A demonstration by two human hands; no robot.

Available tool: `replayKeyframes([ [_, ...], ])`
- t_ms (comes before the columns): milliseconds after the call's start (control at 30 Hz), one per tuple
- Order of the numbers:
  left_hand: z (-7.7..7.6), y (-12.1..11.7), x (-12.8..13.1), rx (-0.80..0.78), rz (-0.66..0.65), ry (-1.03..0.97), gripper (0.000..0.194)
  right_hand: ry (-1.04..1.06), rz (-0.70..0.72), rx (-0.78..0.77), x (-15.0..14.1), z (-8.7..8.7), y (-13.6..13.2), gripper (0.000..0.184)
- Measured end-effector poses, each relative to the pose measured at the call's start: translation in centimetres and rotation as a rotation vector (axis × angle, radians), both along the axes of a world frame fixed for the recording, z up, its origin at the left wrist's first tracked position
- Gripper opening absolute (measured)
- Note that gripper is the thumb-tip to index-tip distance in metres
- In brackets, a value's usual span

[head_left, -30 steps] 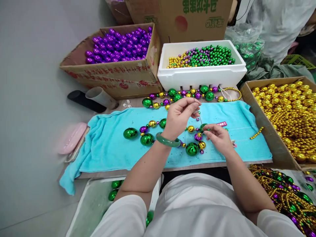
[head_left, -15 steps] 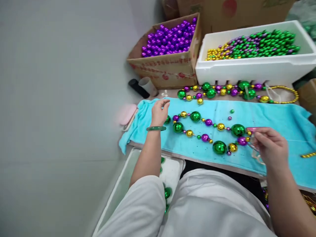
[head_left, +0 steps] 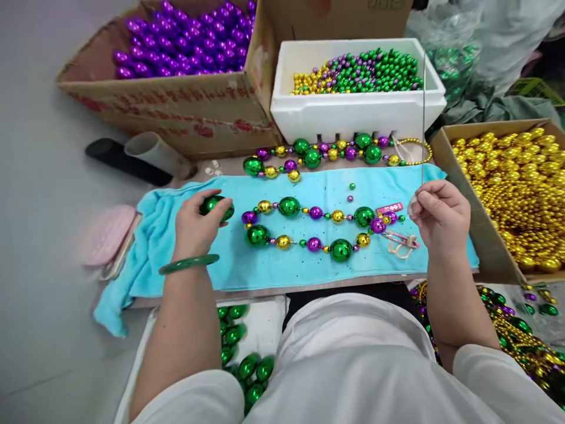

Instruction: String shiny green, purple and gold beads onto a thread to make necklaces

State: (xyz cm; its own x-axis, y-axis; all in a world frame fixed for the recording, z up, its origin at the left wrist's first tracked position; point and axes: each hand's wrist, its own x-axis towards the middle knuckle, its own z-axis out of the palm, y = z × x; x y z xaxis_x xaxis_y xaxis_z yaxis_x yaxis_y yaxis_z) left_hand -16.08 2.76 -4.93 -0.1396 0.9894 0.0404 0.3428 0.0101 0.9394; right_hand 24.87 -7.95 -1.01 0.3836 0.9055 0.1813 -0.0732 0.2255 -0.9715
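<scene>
A large shiny green bead (head_left: pixel 212 207) sits in the fingers of my left hand (head_left: pixel 196 227), above the left part of the blue towel (head_left: pixel 291 274). My right hand (head_left: pixel 442 217) pinches a long thin needle (head_left: pixel 424 126) that points straight up. Between my hands a bead strand (head_left: pixel 289 206) of green, gold and purple lies in a loop on the towel. Beside its right end are small scissors (head_left: pixel 401 243) and a pink label-like piece (head_left: pixel 389 208). Two tiny loose beads, one green (head_left: pixel 352 186) and one purple (head_left: pixel 350 199), rest above the strand.
Behind the towel lies another bead strand (head_left: pixel 312 158). A cardboard box (head_left: pixel 176 112) of purple beads and a white foam box (head_left: pixel 353 112) of mixed beads stand at the back. Gold beads fill a box (head_left: pixel 489 235) at right. Green beads (head_left: pixel 249 365) lie in a tray below.
My left hand now has the green bead that lay beside it. My right hand has left the strand's right end and holds the needle upright. The view has turned rightward.
</scene>
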Motion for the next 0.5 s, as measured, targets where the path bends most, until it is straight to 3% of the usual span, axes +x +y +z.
replayKeyframes([
  [100,2.6,-0.4,4.6,0.039,-0.033,-0.261,0.017,0.044,-0.036,0.041,0.2,0.8,-0.4,0.018],
  [200,3.8,-0.2,10.0,-0.1,-0.174,-0.638,0.018,0.054,-0.005,0.026,-0.4,0.8,-0.9,0.016],
  [333,3.6,0.6,16.1,-0.311,-0.229,-0.948,0.014,-0.065,0.165,-0.176,-2.4,-1.2,-1.9,0.014],
  [500,3.2,1.2,19.7,-0.335,-0.174,-1.083,0.014,-0.099,0.183,-0.219,-4.1,-4.3,-3.1,0.014],
])
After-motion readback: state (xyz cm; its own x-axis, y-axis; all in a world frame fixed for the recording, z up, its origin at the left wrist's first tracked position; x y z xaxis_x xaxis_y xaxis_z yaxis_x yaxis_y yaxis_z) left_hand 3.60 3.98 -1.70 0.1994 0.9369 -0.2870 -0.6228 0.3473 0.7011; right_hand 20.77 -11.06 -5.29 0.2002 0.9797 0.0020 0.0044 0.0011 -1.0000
